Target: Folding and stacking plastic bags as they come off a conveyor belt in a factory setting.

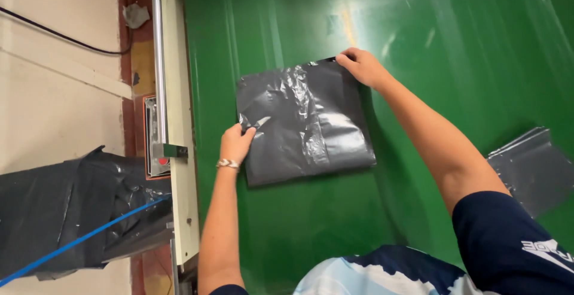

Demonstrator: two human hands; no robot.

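Observation:
A dark grey plastic bag (323, 127) lies flat and wrinkled on a glossy green tabletop (430, 26). My left hand (236, 142), with a bracelet on its wrist, pinches the bag's left edge near the lower corner. My right hand (362, 67) grips the bag's far right corner, arm stretched across the table. Both hands hold the same bag, which stays flat against the surface.
A stack of similar grey bags (532, 166) lies at the right edge of the table. Along the left runs a cream machine frame with a metal rod (158, 55). Black plastic sheeting (66, 211) and a blue cord hang at lower left.

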